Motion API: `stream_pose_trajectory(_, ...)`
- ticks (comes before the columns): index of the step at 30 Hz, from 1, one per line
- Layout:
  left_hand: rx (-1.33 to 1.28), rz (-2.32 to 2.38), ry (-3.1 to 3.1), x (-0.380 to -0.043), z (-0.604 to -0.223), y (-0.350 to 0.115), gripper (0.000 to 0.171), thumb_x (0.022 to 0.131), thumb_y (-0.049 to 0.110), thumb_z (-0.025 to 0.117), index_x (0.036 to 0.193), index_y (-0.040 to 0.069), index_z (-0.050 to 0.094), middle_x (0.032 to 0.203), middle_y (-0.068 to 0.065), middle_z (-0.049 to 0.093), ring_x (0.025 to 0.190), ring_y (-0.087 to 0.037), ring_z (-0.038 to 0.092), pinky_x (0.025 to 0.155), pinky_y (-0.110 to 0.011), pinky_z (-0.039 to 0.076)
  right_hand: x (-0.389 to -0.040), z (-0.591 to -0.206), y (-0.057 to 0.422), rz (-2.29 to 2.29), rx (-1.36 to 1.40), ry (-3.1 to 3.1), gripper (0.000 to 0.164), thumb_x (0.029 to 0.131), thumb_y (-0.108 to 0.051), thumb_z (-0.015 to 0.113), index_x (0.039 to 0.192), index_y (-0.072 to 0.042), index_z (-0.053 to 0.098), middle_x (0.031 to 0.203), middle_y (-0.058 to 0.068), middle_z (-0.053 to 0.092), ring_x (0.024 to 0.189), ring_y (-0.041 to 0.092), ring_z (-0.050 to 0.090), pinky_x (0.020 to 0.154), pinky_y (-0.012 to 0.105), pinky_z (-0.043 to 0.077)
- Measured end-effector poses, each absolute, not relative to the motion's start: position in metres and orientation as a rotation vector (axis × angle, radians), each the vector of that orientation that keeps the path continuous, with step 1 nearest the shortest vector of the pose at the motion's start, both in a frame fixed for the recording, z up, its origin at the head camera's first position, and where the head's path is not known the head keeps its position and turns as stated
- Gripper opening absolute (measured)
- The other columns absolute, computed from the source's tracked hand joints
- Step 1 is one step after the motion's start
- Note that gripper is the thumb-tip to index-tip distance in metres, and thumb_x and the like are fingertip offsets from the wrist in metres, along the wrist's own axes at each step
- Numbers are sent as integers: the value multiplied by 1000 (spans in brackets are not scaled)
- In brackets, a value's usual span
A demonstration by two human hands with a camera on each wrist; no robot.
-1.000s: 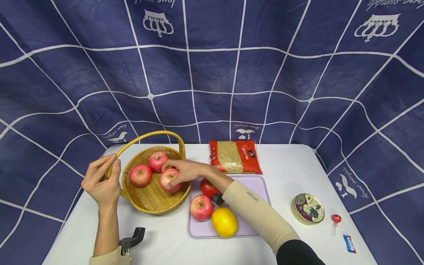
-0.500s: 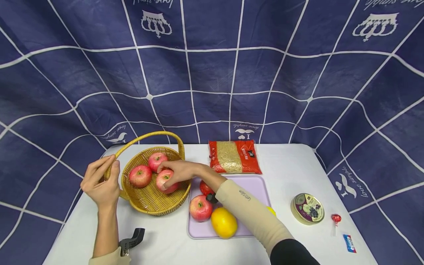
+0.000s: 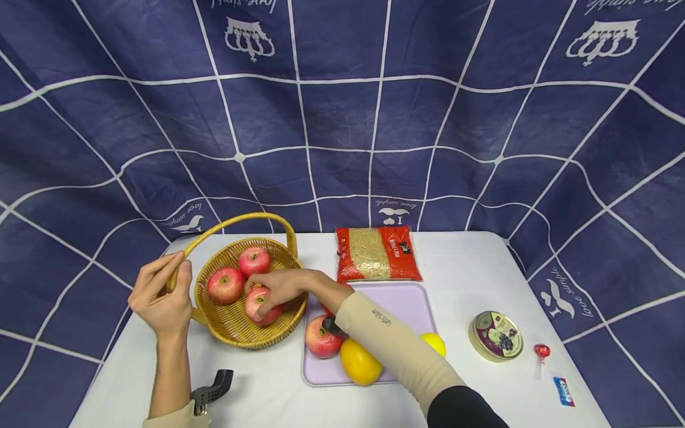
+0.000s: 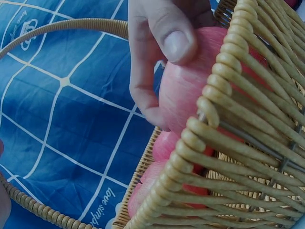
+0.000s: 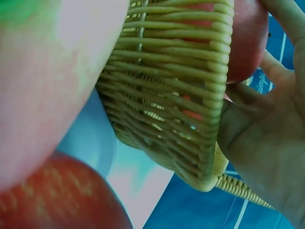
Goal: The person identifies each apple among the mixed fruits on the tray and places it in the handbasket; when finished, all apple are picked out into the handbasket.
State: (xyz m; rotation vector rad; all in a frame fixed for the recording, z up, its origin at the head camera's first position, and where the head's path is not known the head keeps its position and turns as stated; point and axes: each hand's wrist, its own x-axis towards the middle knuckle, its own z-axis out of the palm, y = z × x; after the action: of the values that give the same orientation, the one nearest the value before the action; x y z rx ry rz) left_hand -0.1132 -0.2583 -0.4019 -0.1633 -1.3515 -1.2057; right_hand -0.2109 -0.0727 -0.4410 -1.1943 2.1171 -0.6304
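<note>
Left hand (image 3: pixel 163 292) grips an arched yellow wicker handle (image 3: pixel 257 216); right hand (image 3: pixel 283 286) pinches a round pink-red apple (image 3: pixel 254 299), presumably firm, slick, best cupped round its sides.

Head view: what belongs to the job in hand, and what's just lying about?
Job, probably: basket held by left hand; apple in right hand; two apples beside it; perhaps tray and fruit.
Lying about, probably: red packet; round tin; lollipop; blue packet.

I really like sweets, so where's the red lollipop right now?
In the head view, the red lollipop lies toward the right side of the white table, between the round tin and the small blue packet.
</note>
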Motion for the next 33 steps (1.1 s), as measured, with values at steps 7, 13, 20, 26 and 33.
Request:
stream_pose_trajectory(7,-171,-1213,-1344,-114,-403,-259,14,75,-8,79,86,-16,74,89,-21,74,87,-15,70,81,-18,56,-203,-441,-81,-575,-1180,2076,52,79,-41,83,120,-31,53,115,-11,58,104,4,52,90,15,43)
stream_pose_trajectory(13,-172,-1206,-1348,-114,-402,-259,14,75,-8,79,86,-16,74,89,-21,74,88,-15,70,82,-19,56,-199,-441,-92,-515,-1187,2075,56,82,-41,82,127,-28,51,117,-10,56,106,4,52,90,14,42)
stream_pose_trajectory(20,-171,-1210,-1342,-114,-403,-260,14,75,-8,79,86,-16,74,89,-21,74,87,-14,70,82,-19,57,-199,-439,-102,-465,-1175,2096,60,83,-39,81,132,-25,49,120,-8,56,106,5,52,85,14,44)
stream_pose_trajectory(26,-167,-1208,-1340,-114,-404,-260,14,74,-9,79,85,-16,74,89,-21,74,87,-14,70,82,-19,57,-199,-439,-107,-467,-1129,2119,60,83,-41,81,131,-27,49,119,-8,55,100,6,56,75,19,53)
stream_pose_trajectory(33,-171,-1212,-1335,-115,-403,-259,14,74,-8,79,85,-16,74,89,-21,74,87,-15,70,82,-19,57,-198,-438,-106,-501,-1089,2108,60,83,-33,82,134,-29,50,121,-11,56,99,6,56,83,18,50)
